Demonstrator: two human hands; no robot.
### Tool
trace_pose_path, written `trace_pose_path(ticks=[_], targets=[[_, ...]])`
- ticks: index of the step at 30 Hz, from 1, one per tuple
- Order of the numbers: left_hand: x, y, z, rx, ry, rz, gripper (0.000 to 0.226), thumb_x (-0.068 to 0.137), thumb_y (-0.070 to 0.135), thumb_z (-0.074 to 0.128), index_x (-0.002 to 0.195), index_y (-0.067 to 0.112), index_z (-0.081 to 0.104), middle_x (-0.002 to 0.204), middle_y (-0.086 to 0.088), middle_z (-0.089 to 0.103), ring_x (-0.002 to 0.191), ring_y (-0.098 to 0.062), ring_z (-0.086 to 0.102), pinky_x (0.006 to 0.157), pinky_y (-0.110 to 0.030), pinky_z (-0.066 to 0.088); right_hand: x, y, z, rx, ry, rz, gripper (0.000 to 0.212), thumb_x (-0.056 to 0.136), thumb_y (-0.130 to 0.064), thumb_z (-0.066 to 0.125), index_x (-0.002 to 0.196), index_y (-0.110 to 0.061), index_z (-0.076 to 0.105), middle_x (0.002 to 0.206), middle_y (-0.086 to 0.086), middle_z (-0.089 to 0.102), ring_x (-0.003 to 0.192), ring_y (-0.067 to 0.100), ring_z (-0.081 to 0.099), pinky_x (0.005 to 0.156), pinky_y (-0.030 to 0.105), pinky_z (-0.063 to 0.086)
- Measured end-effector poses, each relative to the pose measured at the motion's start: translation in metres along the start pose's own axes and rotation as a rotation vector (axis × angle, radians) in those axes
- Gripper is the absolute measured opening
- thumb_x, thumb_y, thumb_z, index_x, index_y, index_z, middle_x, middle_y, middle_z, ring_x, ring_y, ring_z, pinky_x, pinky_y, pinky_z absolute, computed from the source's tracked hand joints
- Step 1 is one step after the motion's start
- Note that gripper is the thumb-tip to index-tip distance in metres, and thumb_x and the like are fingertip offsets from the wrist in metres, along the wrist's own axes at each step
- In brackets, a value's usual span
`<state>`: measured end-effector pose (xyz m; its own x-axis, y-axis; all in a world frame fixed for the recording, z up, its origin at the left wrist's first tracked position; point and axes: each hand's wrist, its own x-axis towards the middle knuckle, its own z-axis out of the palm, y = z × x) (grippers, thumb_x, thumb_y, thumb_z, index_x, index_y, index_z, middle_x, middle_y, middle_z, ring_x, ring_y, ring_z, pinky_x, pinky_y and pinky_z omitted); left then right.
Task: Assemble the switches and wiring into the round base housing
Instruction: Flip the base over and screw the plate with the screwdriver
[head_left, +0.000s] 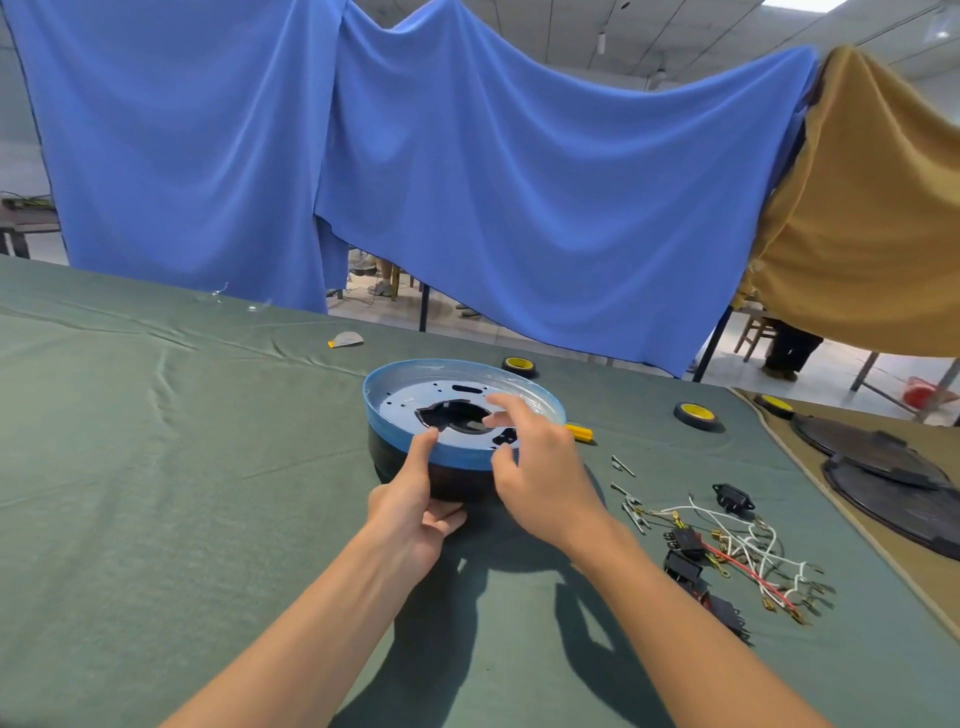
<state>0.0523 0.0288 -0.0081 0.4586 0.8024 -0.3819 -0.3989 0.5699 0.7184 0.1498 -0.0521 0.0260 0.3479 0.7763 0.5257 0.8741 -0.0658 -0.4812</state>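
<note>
— Green-clothed bench (208, 467), blue drapes (467, 182) behind; where's the round base housing (457, 486)?
— Mid-bench; left hand (415, 501) grips its near wall, thumb on the blue rim; right hand (540, 467) hovers loose-fingered above it, holding nothing.
— Anything inside?
— Only a pale plate (415, 402) with a dark central hole; switches (685, 540) and wiring (748, 551) lie to its right; probably still positioning the housing; next, fetch a switch.

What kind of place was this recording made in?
Probably a workshop or small assembly hall: a cloth-covered worktable holds a round base housing, loose switches and wiring and tape rolls, and blue sheets hang behind it as partitions.
</note>
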Motion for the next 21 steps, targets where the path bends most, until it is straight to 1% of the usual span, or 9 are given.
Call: trace_pose_path(ticks=[2,4,7,9,11,13,16,19,21], targets=[[0.002,-0.004,0.001,0.009,0.032,0.026,0.052,0.079,0.036,0.077,0.112,0.006,0.05,0.097,-0.017,0.062,0.088,-0.035,0.065,0.086,-0.047,0.052,-0.005,0.023,-0.014,-0.013,0.167,0.068,0.044,0.085,0.0,0.048,0.124,-0.016,0.059,0.108,-0.004,0.066,0.095,0.012,0.055,0.086,0.02,0.038],[0.004,-0.006,0.002,0.003,0.037,0.03,0.046,0.08,0.035,0.077,0.105,0.007,0.051,0.095,-0.015,0.063,0.087,-0.033,0.066,0.086,-0.046,0.052,-0.009,0.049,-0.03,-0.061,0.239,0.176,0.035,0.085,0.0,0.05,0.113,-0.015,0.065,0.099,-0.003,0.068,0.097,0.018,0.059,0.087,0.026,0.043],[0.004,-0.007,0.003,0.019,0.055,0.046,0.036,0.08,0.034,0.077,0.089,0.011,0.051,0.088,-0.011,0.063,0.083,-0.03,0.067,0.083,-0.044,0.053,-0.014,0.089,-0.052,-0.246,0.124,0.344,0.027,0.087,-0.006,0.051,0.105,-0.015,0.069,0.102,0.004,0.071,0.102,0.027,0.06,0.09,0.037,0.048],[0.004,-0.007,0.003,0.038,0.063,0.049,0.036,0.08,0.035,0.077,0.087,0.011,0.051,0.087,-0.012,0.065,0.082,-0.03,0.068,0.079,-0.042,0.053,-0.018,0.109,-0.06,-0.375,0.009,0.412,0.025,0.091,-0.012,0.051,0.106,-0.018,0.071,0.107,0.004,0.071,0.108,0.028,0.056,0.09,0.036,0.046],[0.004,-0.006,0.001,0.051,0.061,0.053,0.036,0.08,0.035,0.077,0.089,0.01,0.052,0.087,-0.014,0.065,0.082,-0.031,0.068,0.074,-0.041,0.053,-0.02,0.121,-0.063,-0.459,-0.098,0.422,0.024,0.094,-0.019,0.051,0.106,-0.022,0.072,0.109,0.001,0.07,0.112,0.027,0.05,0.086,0.036,0.044],[0.005,-0.004,-0.004,0.068,0.059,0.055,0.038,0.08,0.036,0.077,0.092,0.009,0.053,0.091,-0.016,0.067,0.086,-0.034,0.069,0.073,-0.041,0.054,-0.02,0.127,-0.063,-0.498,-0.174,0.427,0.021,0.094,-0.026,0.055,0.102,-0.025,0.074,0.106,0.0,0.07,0.113,0.026,0.049,0.084,0.037,0.046],[0.006,0.001,-0.012,0.102,0.041,0.046,0.041,0.078,0.036,0.078,0.098,0.007,0.056,0.098,-0.021,0.068,0.088,-0.037,0.071,0.075,-0.043,0.056,-0.019,0.132,-0.06,-0.518,-0.21,0.447,0.016,0.091,-0.029,0.061,0.093,-0.024,0.077,0.099,0.002,0.071,0.112,0.027,0.051,0.078,0.037,0.049],[0.005,0.004,-0.02,0.148,0.005,0.015,0.043,0.077,0.039,0.077,0.099,0.009,0.056,0.097,-0.024,0.07,0.081,-0.036,0.073,0.074,-0.043,0.058,-0.019,0.132,-0.056,-0.542,-0.181,0.445,0.015,0.089,-0.025,0.063,0.09,-0.025,0.078,0.093,0.001,0.07,0.112,0.025,0.048,0.069,0.035,0.044],[0.005,0.008,-0.025,0.185,-0.023,-0.009,0.045,0.077,0.04,0.077,0.1,0.009,0.055,0.099,-0.026,0.069,0.08,-0.037,0.074,0.073,-0.043,0.058,-0.019,0.13,-0.055,-0.538,-0.182,0.45,0.017,0.088,-0.022,0.062,0.091,-0.027,0.078,0.094,0.0,0.068,0.114,0.024,0.045,0.068,0.033,0.041]])
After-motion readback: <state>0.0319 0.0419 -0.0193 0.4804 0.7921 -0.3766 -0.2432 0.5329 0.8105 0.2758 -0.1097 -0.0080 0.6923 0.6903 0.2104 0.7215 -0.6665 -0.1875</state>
